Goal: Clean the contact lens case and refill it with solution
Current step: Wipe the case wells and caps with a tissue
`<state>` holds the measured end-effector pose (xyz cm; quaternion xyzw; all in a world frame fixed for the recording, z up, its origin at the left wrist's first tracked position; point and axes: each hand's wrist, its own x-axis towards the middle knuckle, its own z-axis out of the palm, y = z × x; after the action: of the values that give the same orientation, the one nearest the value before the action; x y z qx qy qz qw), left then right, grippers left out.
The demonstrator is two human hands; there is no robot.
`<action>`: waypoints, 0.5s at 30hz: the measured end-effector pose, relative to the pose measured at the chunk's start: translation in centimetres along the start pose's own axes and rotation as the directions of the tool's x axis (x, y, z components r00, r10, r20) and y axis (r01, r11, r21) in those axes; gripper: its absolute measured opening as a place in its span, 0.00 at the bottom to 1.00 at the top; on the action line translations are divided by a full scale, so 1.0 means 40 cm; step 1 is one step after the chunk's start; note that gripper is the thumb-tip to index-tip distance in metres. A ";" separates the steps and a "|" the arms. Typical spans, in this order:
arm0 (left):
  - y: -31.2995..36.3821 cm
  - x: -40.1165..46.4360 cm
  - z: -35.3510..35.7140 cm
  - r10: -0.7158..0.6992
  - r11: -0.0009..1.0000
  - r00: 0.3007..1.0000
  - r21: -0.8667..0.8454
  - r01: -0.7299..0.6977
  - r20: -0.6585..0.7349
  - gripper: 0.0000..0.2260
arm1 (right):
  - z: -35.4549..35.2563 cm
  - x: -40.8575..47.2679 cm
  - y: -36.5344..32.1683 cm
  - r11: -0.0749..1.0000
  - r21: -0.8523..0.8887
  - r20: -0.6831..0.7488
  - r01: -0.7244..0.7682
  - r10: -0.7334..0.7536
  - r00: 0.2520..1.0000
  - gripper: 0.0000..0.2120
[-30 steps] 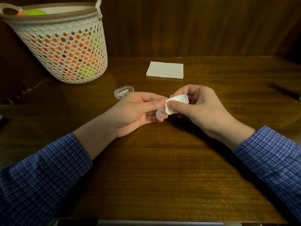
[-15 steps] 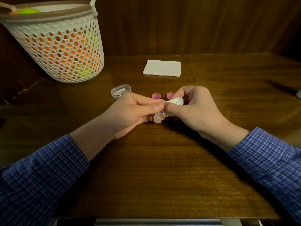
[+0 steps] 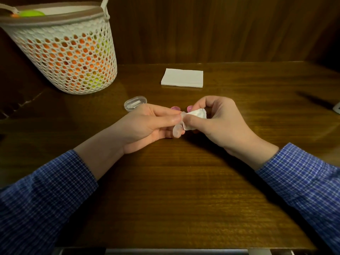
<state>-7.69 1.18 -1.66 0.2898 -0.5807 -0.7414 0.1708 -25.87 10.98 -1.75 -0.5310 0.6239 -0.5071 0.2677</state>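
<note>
At table centre, the left hand (image 3: pixel 147 126) grips one clear plastic lens case (image 3: pixel 178 130); the right hand (image 3: pixel 220 122) pinches one crumpled white tissue (image 3: pixel 196 116) against it. Just beyond lie two pink round caps (image 3: pixel 175 108), one folded white napkin (image 3: pixel 182 78) farther back.

I am seeing the person wearing a blue checked shirt, its sleeves (image 3: pixel 46 190) ending short of both bare wrists.

Dim, warm light falls from above onto the glossy brown wooden worktop (image 3: pixel 174 190), leaving a soft sheen; dark corners, shadows right of the fingers (image 3: pixel 187 122), wide-angle bending at edges.
</note>
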 end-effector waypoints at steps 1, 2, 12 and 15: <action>-0.002 -0.001 0.000 0.011 1.000 1.000 0.010 -0.011 -0.018 0.17 | 0.003 -0.001 -0.002 1.000 -0.019 -0.008 -0.006 0.006 1.000 0.08; -0.006 -0.003 0.001 0.039 0.998 0.999 0.041 -0.038 -0.035 0.16 | 0.006 -0.001 -0.004 0.999 -0.032 -0.021 -0.022 0.022 1.000 0.08; -0.043 -0.015 0.014 0.417 0.867 0.901 0.350 -0.355 -0.117 0.13 | 0.022 0.009 -0.027 0.829 0.320 0.076 -0.459 0.460 0.885 0.09; -0.047 -0.016 0.013 0.493 0.809 0.865 0.415 -0.416 -0.095 0.13 | 0.018 0.009 -0.036 0.726 0.405 0.173 -0.556 0.537 0.826 0.13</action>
<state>-7.36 2.45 -3.22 0.2416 -0.7459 -0.5186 0.3411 -24.79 10.52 -0.59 -0.2604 0.6158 -0.5209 0.5307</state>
